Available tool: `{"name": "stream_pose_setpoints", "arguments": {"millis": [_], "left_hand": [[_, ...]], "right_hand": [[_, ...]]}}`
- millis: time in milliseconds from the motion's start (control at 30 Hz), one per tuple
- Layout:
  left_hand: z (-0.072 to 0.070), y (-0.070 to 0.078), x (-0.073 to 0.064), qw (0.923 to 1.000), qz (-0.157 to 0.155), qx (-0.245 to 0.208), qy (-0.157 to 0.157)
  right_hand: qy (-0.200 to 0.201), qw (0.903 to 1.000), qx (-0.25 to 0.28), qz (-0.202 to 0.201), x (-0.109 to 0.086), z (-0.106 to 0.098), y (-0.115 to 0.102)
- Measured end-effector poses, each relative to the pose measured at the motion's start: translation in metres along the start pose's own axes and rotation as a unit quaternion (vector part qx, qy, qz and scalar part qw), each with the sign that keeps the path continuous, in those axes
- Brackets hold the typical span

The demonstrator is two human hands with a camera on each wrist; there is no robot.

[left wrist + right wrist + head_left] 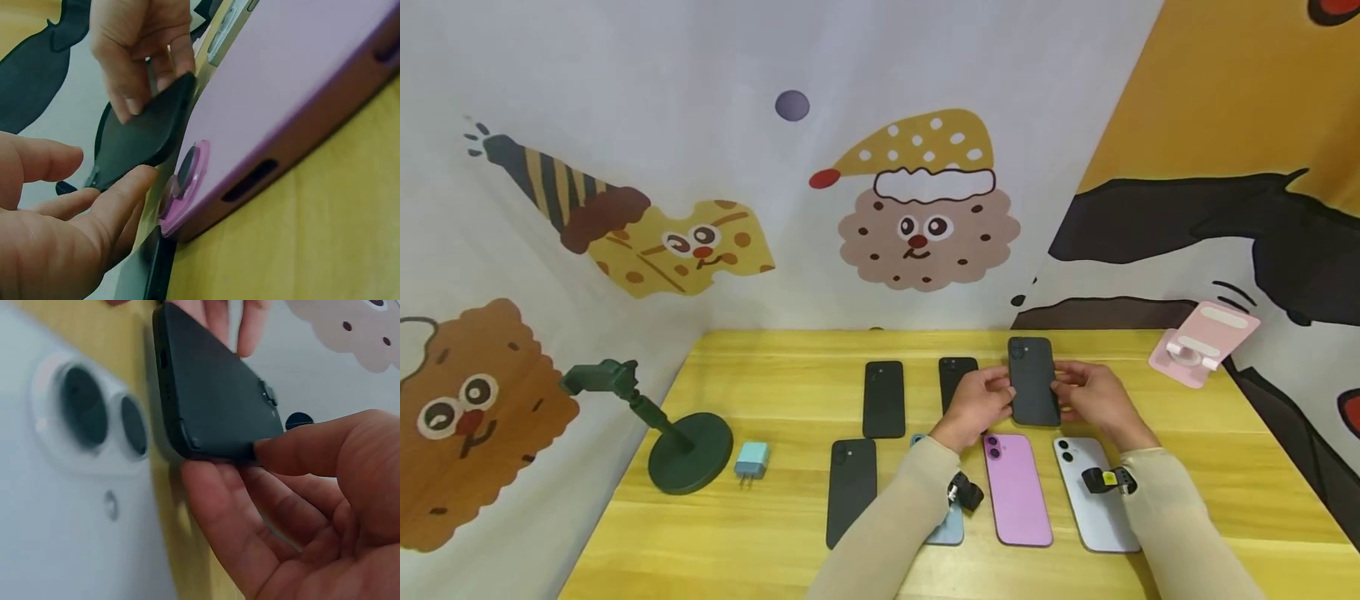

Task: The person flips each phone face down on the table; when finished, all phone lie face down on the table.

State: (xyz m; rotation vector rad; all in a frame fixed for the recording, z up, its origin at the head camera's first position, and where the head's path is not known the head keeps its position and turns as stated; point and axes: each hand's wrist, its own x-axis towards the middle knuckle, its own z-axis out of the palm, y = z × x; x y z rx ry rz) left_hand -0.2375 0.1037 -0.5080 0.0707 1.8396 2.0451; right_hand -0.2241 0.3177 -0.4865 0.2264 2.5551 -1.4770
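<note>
Both hands hold a dark smartphone [1033, 382] by its sides, tilted up at the back of the yellow table [760, 542]. At its left edge are the fingertips of my left hand [977, 404]; in the left wrist view one digit of the left hand [62, 237] stands a little apart from it. My right hand [1093, 400] pinches the opposite edge, with digits on both faces in the right wrist view. Twin lenses show on the phone's back. Close below the hands lie a pink phone [1018, 492] and a white phone [1086, 500].
Two black phones [883, 400] [951, 379] and a dark grey phone [850, 487] lie to the left. The left forearm partly covers a light blue phone [951, 533]. A green stand [688, 454] and blue charger plug [751, 460] stand left, a pink folding stand [1202, 342] back right.
</note>
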Motion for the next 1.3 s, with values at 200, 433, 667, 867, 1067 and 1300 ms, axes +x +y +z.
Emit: {"name": "stream_pose_setpoints", "arguments": {"millis": [200, 433, 667, 867, 1067, 1300], "left_hand": [[0.001, 0.004, -0.003, 0.9987, -0.009, 0.050, -0.002], [0.004, 0.007, -0.006, 0.9892, -0.012, 0.145, -0.020], [0.007, 0.010, -0.005, 0.9847, -0.020, 0.170, -0.033], [0.007, 0.011, -0.003, 0.9894, -0.031, 0.134, -0.046], [0.005, 0.011, -0.003, 0.9923, -0.040, 0.107, -0.047], [-0.006, 0.012, -0.004, 0.9950, -0.024, 0.075, -0.061]], "right_hand": [[-0.003, 0.9999, -0.011, 0.000, 0.002, 0.003, 0.004], [0.009, 0.9988, -0.049, 0.003, 0.006, 0.004, 0.009], [0.013, 0.9978, -0.064, 0.007, 0.002, 0.002, 0.010], [0.022, 0.9968, -0.077, 0.002, 0.001, 0.003, 0.007], [0.031, 0.9968, -0.073, 0.009, 0.001, 0.003, 0.006], [0.039, 0.9971, -0.065, 0.002, 0.003, -0.001, 0.005]]}}
